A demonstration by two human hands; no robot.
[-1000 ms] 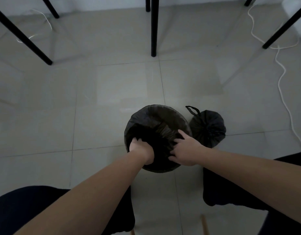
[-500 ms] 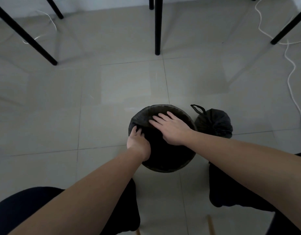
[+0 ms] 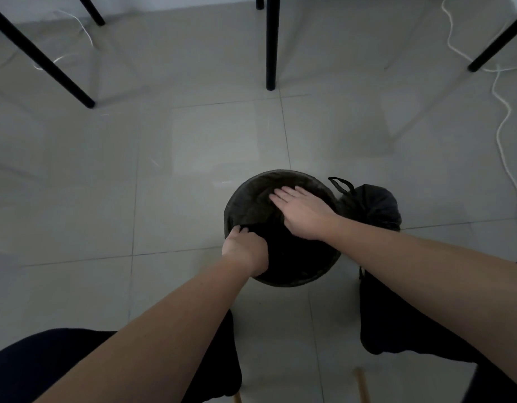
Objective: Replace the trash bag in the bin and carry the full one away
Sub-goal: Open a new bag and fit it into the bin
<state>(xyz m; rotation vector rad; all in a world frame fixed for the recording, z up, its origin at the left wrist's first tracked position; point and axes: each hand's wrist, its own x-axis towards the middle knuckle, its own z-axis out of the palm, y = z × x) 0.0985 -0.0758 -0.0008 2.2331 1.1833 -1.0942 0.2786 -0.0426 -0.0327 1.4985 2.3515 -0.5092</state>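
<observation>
**Left grip** (image 3: 244, 248): the person's left hand. Its fingers are curled over the near-left edge of the bin (image 3: 230, 205) and pinch the black liner bag (image 3: 251, 207) against the rim. I read it as closed on the liner. The knuckles face up, and the fingertips are lost in the fold of plastic.

**Right grip** (image 3: 302, 213): the right hand, just beyond the left grip and to its right. It lies palm down in the mouth of the bin with its fingers (image 3: 280, 196) straight, resting on the liner. I read it as open, touching the plastic but holding nothing.

**Beneath both grips:** the round bin stands upright on the tiled floor (image 3: 193, 158). The liner covers its mouth, and wrinkled plastic shows along the far wall ahead of the right grip. The inside is too dark for me to tell how far down the liner reaches.

**Right of the right grip:** the full bag (image 3: 373, 207), black and tied shut, sits on the floor close against the bin's side. A loop (image 3: 340, 183) rises from its knot. I cannot tell whether the bag touches the bin.

**Farther out:**
- Dark-clad legs (image 3: 411, 315) flank the bin on the near side of the grips.
- Black furniture legs (image 3: 270, 42) stand on the floor well beyond the grips.
- A white cable (image 3: 504, 120) trails along the floor far to the right.
</observation>
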